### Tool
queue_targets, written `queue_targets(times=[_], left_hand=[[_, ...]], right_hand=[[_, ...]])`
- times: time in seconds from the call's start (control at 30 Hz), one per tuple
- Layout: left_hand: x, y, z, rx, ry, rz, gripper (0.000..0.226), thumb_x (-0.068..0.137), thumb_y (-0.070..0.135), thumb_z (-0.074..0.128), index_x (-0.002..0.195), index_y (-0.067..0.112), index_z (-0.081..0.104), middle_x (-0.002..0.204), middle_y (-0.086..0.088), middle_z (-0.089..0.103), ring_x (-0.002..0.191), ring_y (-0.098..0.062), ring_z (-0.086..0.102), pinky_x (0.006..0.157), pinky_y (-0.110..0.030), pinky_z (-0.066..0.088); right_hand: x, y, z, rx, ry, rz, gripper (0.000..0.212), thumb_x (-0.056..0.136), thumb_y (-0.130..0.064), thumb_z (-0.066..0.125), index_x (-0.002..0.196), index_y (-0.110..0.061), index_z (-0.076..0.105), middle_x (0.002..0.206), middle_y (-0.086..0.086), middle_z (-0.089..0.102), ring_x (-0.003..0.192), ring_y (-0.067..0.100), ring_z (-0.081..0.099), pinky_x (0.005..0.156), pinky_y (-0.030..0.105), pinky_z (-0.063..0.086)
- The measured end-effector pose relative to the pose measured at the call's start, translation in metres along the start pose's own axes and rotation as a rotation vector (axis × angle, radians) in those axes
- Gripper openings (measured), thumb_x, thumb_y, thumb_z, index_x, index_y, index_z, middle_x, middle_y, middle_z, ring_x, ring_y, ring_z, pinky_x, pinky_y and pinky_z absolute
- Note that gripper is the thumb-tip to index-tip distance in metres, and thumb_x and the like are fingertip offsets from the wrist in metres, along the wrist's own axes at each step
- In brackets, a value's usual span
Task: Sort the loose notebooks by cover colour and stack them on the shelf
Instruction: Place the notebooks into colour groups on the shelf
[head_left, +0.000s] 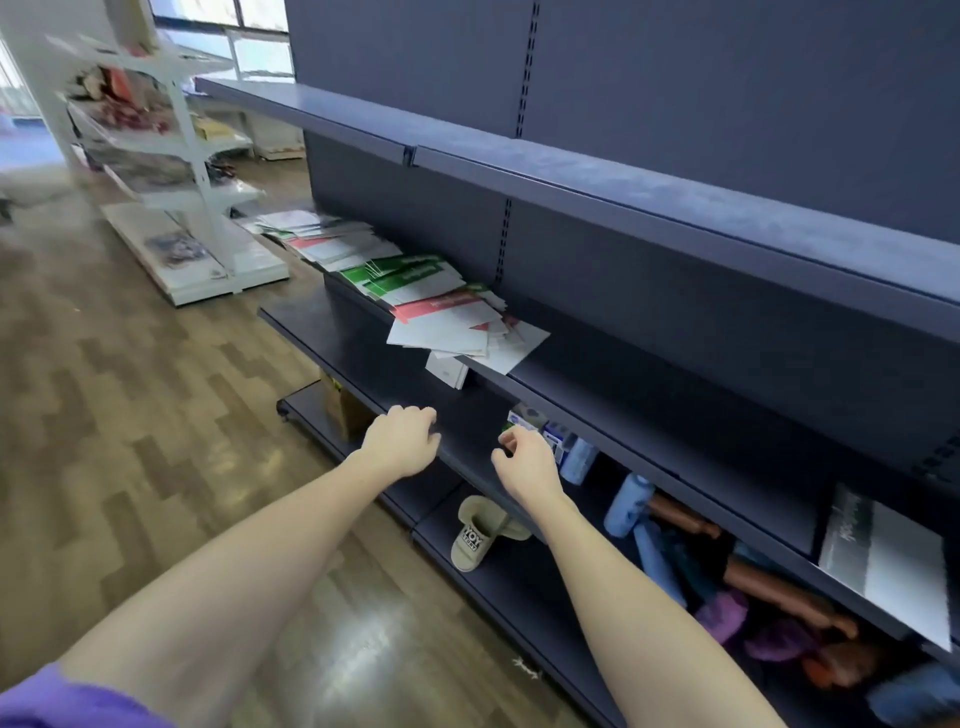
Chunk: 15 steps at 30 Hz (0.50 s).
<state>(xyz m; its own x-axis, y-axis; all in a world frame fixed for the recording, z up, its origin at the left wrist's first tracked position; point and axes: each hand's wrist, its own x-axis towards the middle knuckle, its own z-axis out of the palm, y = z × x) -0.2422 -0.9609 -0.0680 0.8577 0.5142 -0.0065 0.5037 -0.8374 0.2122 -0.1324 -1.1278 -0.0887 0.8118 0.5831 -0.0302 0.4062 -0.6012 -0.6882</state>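
Dark shelf (597, 410) is carrying scattered notebooks (447, 306); my left hand (402, 441) and right hand (527, 462) are hovering loosely curled, holding nothing, above a sandal (480, 530)

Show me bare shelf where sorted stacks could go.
The middle shelf is bare from the notebooks rightward to the grey booklet. The top shelf looks bare along its length. The shelf below, under the left hand, is also bare at its left end. Crowded: the notebooks' spread, and the bottle clutter low right.
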Motion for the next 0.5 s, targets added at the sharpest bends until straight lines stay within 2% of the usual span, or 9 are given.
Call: queue_targets(times=[0.1,0.23,0.43,0.5], left_hand=[[0.030,-0.019,-0.003,-0.085,0.015,-0.024,0.035,0.100,0.032,0.043,0.128,0.015,0.055,0.119,-0.006,0.064,0.109,-0.028,0.056,0.087,-0.044,0.052],[0.077,-0.038,-0.006,-0.051,0.004,-0.014,0.038,0.100,0.029,0.043,0.134,0.015,0.052,0.126,-0.007,0.061,0.115,-0.030,0.053,0.091,-0.043,0.049],[0.169,-0.069,-0.020,-0.035,0.020,0.017,0.032,0.097,0.027,0.045,0.125,0.014,0.055,0.121,-0.009,0.062,0.110,-0.032,0.052,0.089,-0.043,0.048],[0.198,-0.077,-0.024,-0.017,-0.011,0.016,0.034,0.099,0.027,0.044,0.129,0.014,0.052,0.123,-0.011,0.060,0.113,-0.033,0.050,0.090,-0.046,0.048]], right_hand=[[0.031,-0.015,0.016,0.008,-0.010,0.005,0.026,0.094,-0.023,0.056,0.119,-0.018,0.061,0.119,0.002,0.060,0.102,0.017,0.059,0.091,0.035,0.051],[0.081,-0.029,0.034,0.007,-0.025,0.006,0.027,0.094,-0.022,0.056,0.121,-0.017,0.060,0.121,0.002,0.057,0.105,0.018,0.059,0.091,0.033,0.050],[0.184,-0.059,0.048,0.059,0.052,0.009,0.029,0.095,-0.021,0.055,0.123,-0.016,0.061,0.125,0.004,0.060,0.113,0.022,0.058,0.096,0.036,0.049],[0.214,-0.065,0.052,0.051,0.068,0.040,0.032,0.096,-0.021,0.052,0.128,-0.016,0.058,0.130,0.006,0.056,0.115,0.024,0.055,0.096,0.040,0.049]])
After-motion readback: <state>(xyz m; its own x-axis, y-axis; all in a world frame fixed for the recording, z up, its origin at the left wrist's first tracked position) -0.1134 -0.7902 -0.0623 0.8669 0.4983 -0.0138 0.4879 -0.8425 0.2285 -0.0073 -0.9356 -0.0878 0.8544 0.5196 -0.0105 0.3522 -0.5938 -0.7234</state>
